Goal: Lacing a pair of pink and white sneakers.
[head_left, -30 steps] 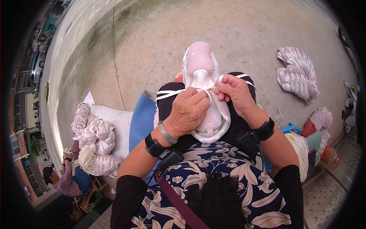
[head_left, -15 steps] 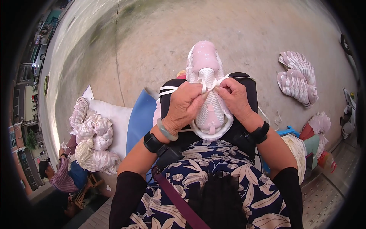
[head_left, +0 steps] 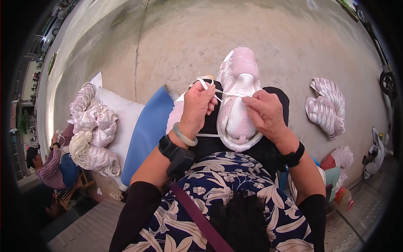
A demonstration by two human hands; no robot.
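Observation:
A pink and white shoe upper (head_left: 239, 59) lies across my lap, toe pointing away from me, its mesh tongue showing in the middle. My left hand (head_left: 196, 104) is left of it, fingers closed on a white shoelace (head_left: 227, 93). That lace stretches across to the upper's opening, and a loop of it rises above my left fingers. My right hand (head_left: 267, 111) pinches at the upper's right side, thumb and forefinger at the lace over the tongue. Another strand runs low from my left wrist to the upper's near part.
Bundles of pink and white uppers (head_left: 98, 122) lie on a white sheet at left, beside a blue sheet (head_left: 149, 126). More stacked uppers (head_left: 326, 108) rest on the concrete floor at right. A co-worker (head_left: 52, 168) sits at far left. A metal tread plate (head_left: 357, 222) is at lower right.
My left hand has moved left, away from the upper, drawing the lace out sideways. My right hand stays close to the tongue. The view has shifted slightly.

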